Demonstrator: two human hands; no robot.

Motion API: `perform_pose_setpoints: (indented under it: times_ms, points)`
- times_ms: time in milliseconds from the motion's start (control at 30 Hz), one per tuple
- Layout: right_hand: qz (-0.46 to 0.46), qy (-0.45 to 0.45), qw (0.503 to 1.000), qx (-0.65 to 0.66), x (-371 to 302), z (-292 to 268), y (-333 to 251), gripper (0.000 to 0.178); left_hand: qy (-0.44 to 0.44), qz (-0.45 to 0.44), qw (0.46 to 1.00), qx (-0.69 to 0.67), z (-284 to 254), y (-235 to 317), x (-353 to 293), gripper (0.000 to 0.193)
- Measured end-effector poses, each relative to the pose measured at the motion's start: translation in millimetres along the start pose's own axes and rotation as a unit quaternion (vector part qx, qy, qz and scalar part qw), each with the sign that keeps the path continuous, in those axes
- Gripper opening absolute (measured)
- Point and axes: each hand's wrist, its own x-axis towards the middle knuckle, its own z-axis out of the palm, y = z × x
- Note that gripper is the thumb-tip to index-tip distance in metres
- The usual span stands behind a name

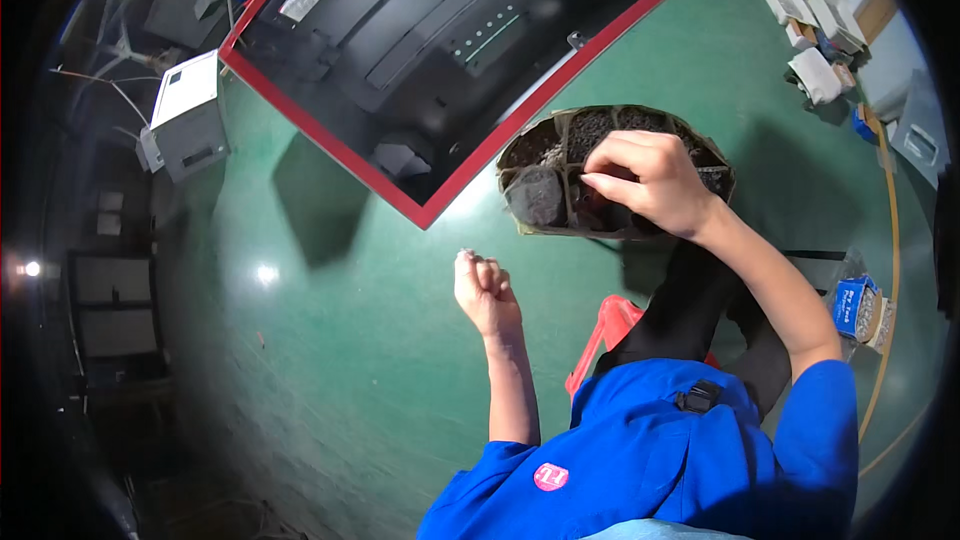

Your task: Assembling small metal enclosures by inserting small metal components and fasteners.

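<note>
Our right hand (648,183), closure unclear, over rounded, brown-walled, divided tray (560,230), long axis left-right; left hand (487,292), curled closed, near-left.

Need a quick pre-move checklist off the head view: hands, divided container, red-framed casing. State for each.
1. Right hand over the divided container: ok.
2. Something in the right grip: cannot tell, fingertips partly hidden.
3. Left hand also over the container: not ok, it is off to the left, fingers curled.
4. Something in the left grip: cannot tell, too small.
5. Container stocked: ok, dark material in several compartments.
6. Red-framed casing untouched by hands: ok.
</note>
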Motion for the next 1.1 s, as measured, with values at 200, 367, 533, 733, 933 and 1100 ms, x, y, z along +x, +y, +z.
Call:
perform_pose_setpoints:
  times_ms: [200, 367, 533, 733, 933, 1100]
  points:
    - [0.276, -0.094, 0.94, 0.178, -85.7, 57.8, 0.5, 0.014, -0.144, -0.219, 0.963, 0.063, -9.8, -37.1, -23.5, 0.019]
    - [0.384, -0.073, 0.885, 0.255, -149.9, 67.9, 4.0, 0.012, -0.178, -0.23, 0.949, 0.124, 6.7, -73.1, 19.8, 0.034]
    - [0.463, 0.036, 0.829, 0.312, -201.6, 48.9, 7.1, 0.011, -0.32, -0.128, 0.915, 0.208, 70.7, -92.5, 96.1, 0.037]
    - [0.472, 0.118, 0.853, 0.19, -249.5, 32.2, 1.0, 0.015, -0.338, -0.331, 0.879, 0.059, 10.9, -127.0, 181.0, 0.031]
    - [0.545, 0.184, 0.798, 0.178, -318.8, 37.8, 0.6, 0.016, -0.195, -0.527, 0.826, -0.046, -1.4, -155.1, 97.7, 0.024]
    - [0.551, 0.167, 0.787, 0.222, -313.7, 15.7, 42.2, 0.014, -0.169, -0.551, 0.816, -0.047, 14.8, -154.7, 68.1, 0.017]
